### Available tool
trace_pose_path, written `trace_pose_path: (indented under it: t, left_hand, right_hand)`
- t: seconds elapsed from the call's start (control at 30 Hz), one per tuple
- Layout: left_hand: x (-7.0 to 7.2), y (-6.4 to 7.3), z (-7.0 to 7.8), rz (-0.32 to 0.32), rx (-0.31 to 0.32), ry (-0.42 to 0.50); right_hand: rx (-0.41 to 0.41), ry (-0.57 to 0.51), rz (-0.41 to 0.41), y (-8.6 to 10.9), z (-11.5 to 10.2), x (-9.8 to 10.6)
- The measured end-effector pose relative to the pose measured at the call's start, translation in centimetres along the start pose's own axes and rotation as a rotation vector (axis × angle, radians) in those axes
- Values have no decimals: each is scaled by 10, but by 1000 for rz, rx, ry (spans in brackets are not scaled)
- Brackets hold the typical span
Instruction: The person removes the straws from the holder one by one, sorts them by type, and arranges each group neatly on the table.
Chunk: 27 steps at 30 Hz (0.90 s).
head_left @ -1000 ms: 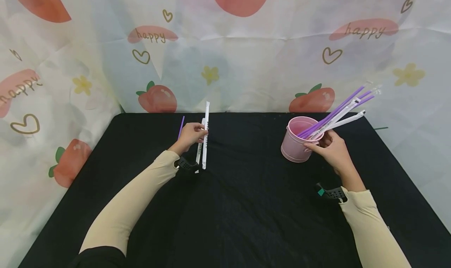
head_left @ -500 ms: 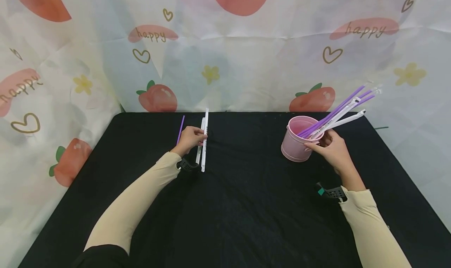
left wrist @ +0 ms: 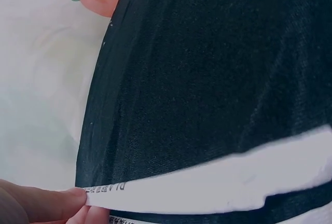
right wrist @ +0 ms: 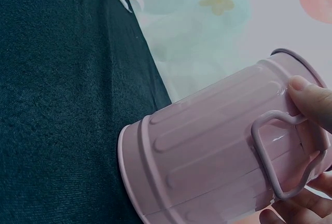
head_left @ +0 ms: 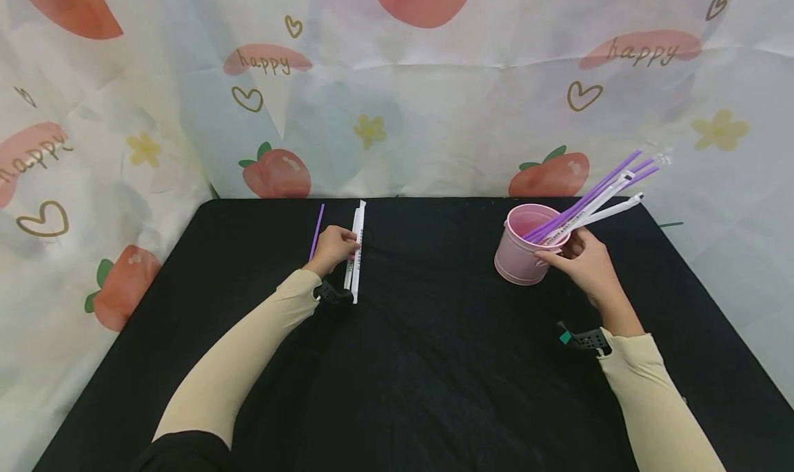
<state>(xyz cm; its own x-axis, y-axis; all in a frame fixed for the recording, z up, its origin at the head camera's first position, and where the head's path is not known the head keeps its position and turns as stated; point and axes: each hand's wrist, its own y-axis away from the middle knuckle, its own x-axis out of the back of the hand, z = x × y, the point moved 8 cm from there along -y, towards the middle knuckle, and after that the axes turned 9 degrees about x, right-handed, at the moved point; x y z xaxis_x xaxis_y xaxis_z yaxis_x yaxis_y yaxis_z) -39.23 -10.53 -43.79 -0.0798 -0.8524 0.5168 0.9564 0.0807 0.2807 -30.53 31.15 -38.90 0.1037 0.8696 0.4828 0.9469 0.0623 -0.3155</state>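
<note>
My left hand [head_left: 333, 249] pinches a white paper-wrapped straw [head_left: 359, 269] with dark print near its middle. In the left wrist view, thumb and fingertips hold the printed part of this wrapped straw [left wrist: 207, 185]. A second wrapped straw [head_left: 349, 272] lies close along its left side, partly hidden by the fingers. Left of the hand, a purple straw [head_left: 317, 231] lies on the black cloth. My right hand [head_left: 586, 265] holds a small pink bucket [head_left: 520, 255] at its rim, by the looped handle [right wrist: 262, 146]. Several purple straws [head_left: 611, 172] and wrapped straws [head_left: 611, 211] lean rightward out of the bucket.
A black cloth [head_left: 422, 362] covers the table. Behind it hangs a pale curtain [head_left: 446, 127] printed with fruit, hearts and flowers. The bucket stands toward the table's back right, its straws reaching over the back edge.
My left hand has come slightly lower and nearer with the wrapped straw, which now lies closer against the second one. The right hand and bucket have stayed in place.
</note>
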Motion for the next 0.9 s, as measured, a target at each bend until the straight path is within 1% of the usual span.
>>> trace_pose_path:
  t: [0.23, 0.43, 0.5, 0.67, 0.9]
  left_hand:
    - [0, -1, 1, 50, -4, -88]
    - [0, -2, 2, 92, 12, -173]
    - [0, -2, 2, 100, 11, -181]
    - [-1, 0, 4, 102, 6, -191]
    - [-2, 2, 6, 91, 8, -236]
  right_hand:
    - [-2, 2, 1, 0, 0, 0]
    - [5, -2, 3, 0, 0, 0]
    - [7, -2, 4, -1, 0, 0]
    - [10, -5, 7, -1, 1, 0]
    - [6, 3, 8, 0, 1, 0]
